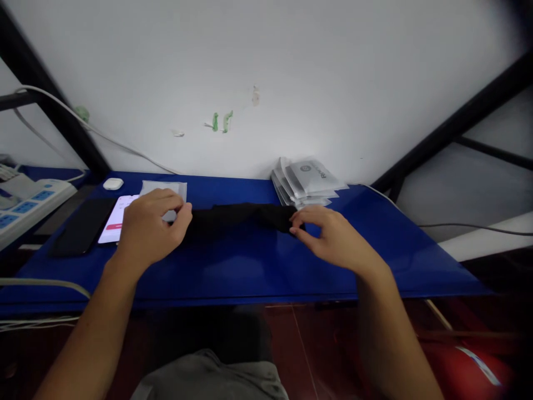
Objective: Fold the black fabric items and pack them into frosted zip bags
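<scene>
A long, narrow strip of black cloth (241,215) stretches left to right just over the blue tabletop; I cannot make out what kind of garment or fabric piece it is. My left hand (156,225) is closed at its left end, thumb and fingers curled together and partly hiding that end. At the opposite end, my right hand (322,230) pinches the cloth's edge between thumb and fingertips. Behind my left hand lies a clear flat plastic bag (177,190), partly covered by the hand.
A stack of frosted printed bags (310,178) leans near the wall, behind my right hand. On the left are a lit phone (119,216), a dark phone-like slab (83,228), a white earbud case (113,184) and a power strip (37,203). Black frame bars slope at both sides.
</scene>
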The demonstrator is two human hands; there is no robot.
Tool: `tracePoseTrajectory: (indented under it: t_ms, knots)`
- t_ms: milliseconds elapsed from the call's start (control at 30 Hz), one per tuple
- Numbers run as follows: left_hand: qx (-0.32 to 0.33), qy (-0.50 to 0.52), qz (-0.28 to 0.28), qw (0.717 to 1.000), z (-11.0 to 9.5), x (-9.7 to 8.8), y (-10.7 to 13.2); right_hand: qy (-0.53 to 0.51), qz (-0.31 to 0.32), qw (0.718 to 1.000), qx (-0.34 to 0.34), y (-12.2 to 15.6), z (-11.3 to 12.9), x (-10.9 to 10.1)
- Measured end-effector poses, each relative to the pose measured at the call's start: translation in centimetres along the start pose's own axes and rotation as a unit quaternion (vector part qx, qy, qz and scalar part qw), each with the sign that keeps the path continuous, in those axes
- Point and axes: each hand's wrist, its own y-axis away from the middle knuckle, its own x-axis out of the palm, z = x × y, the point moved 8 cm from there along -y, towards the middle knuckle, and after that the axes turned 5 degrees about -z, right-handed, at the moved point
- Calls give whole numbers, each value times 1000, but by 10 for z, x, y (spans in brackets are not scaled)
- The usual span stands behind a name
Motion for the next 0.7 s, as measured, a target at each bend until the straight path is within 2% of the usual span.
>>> tracePoseTrajectory:
  t_ms: [67,133,200,267,367,433,533,700]
  knots:
    - [-25,6,19,999,2,2,3,-18,10,999,34,9,-4,2]
    - [-58,-10,63,996,7,16,8,-7,-9,998,64,13,-10,6]
    - [-80,-23,150,985,13,40,17,13,-9,998,67,13,-13,18]
    - [-83,-25,252,964,19,64,33,25,22,998,52,13,-13,35]
    - [-68,-32,355,932,24,84,55,29,78,996,36,15,-15,61]
    - [-67,-31,385,920,26,86,65,32,98,994,32,17,-17,73]
    - [-66,-8,381,922,23,76,68,32,119,992,27,17,-19,84]
    - [-19,-40,422,905,14,72,81,80,164,982,46,13,-27,90]
